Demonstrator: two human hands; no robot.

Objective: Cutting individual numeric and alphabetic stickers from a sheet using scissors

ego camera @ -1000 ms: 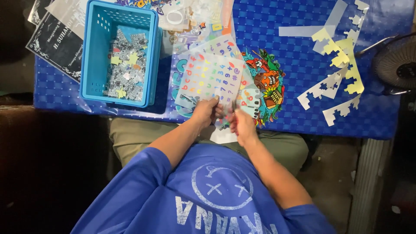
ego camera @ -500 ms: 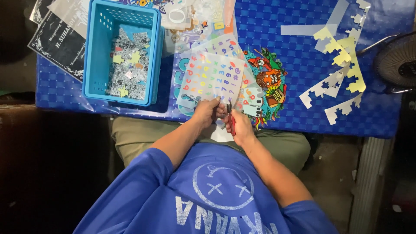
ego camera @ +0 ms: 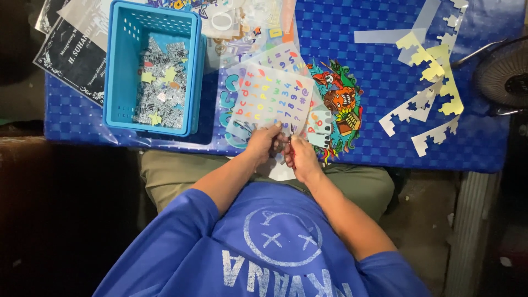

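Both hands pinch — left hand (ego camera: 263, 144) grips the sticker sheet (ego camera: 270, 99) | right hand (ego camera: 300, 157), now lower, closed on red-handled scissors (ego camera: 290, 149) | cutting continues beside it.

The left hand (ego camera: 263, 144) and the right hand (ego camera: 300, 159) met at the near edge of the blue tabletop (ego camera: 385, 82), pinching a sheet of colourful stickers (ego camera: 269, 99). A blue basket (ego camera: 151, 66) of small cut pieces sat to the left. Leftover paper strips (ego camera: 429, 104) lay to the right.
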